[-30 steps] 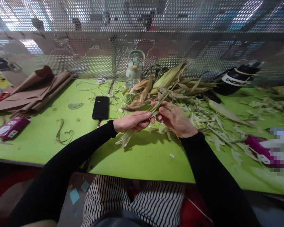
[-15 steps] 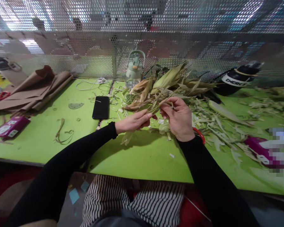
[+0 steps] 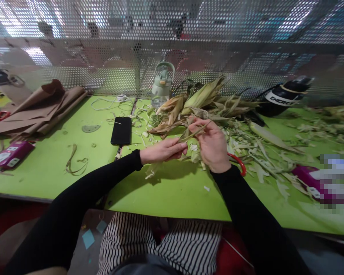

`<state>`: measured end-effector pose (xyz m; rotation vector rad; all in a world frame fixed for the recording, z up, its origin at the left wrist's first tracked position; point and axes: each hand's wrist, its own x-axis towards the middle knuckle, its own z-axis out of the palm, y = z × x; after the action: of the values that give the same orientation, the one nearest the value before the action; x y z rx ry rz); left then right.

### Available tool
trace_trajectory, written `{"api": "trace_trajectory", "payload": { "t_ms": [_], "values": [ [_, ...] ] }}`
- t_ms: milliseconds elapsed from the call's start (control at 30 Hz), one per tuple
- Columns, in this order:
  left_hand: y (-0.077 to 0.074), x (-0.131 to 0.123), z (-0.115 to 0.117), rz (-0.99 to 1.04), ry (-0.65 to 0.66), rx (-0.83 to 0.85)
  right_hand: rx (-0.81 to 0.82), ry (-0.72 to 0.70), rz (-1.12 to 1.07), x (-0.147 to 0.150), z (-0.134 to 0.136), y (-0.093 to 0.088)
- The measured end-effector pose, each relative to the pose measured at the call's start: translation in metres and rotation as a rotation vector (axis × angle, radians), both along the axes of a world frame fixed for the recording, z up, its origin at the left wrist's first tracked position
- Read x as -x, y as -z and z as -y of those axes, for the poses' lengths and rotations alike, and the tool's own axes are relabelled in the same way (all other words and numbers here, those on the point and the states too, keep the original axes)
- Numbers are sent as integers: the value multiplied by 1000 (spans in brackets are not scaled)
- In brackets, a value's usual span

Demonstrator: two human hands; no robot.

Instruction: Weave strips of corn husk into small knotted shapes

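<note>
My left hand (image 3: 166, 150) is closed around a dry corn husk strip (image 3: 193, 133), its thumb pressed on top. A pale end of husk (image 3: 152, 170) hangs below that hand toward the table. My right hand (image 3: 213, 144) pinches the same strip from the other side, its fingers curled. Right behind both hands lies a pile of corn husks (image 3: 203, 97), some green, some brown and dry. The red handle of a tool (image 3: 238, 163) shows beside my right wrist; the rest of it is hidden.
A phone (image 3: 121, 131) lies left of my hands. A green-lidded bottle (image 3: 162, 86) stands behind, and a black bottle (image 3: 283, 95) leans at right. Husk scraps (image 3: 263, 156) cover the right side. Brown paper (image 3: 43, 109) and a purple power strip (image 3: 11, 154) are at left.
My right hand has shifted slightly left and turned, with its fingers raised along the strip. My left hand still holds its part of the husk.
</note>
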<state>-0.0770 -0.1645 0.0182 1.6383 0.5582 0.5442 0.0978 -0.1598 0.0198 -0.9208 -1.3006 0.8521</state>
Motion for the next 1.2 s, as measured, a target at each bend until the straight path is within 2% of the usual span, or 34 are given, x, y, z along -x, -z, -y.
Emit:
{"api": "trace_trajectory", "payload": {
  "t_ms": [100, 233, 333, 467, 600, 700, 833, 900, 1033, 1200],
  "values": [
    [1, 0, 0, 33, 22, 104, 69, -118, -20, 1, 2, -3],
    [2, -4, 2, 112, -26, 276, -27, -21, 25, 4, 8, -6],
    [0, -6, 2, 189, -105, 353, -22, -56, 111, 6, 14, -5],
    [-3, -6, 1, 296, -131, 378, -44, -49, 264, 9, 18, -3],
    [-6, -7, 5, 271, -140, 334, -76, -58, 381, 10, 17, -3],
    [-6, -7, 8, 203, -146, 220, -60, -81, 301, 7, 16, -5],
    [-5, -7, 7, -46, -232, -98, 39, -102, 250, 1, 15, -9],
    [-6, -8, 7, -127, -256, -178, 104, -144, 182, 0, 16, -13],
    [-12, -11, 16, -4, -188, -129, 157, -190, -55, 3, 22, -25],
    [-16, -15, 47, 204, -133, 49, 160, -279, -194, 8, 44, -43]
  ]
}}
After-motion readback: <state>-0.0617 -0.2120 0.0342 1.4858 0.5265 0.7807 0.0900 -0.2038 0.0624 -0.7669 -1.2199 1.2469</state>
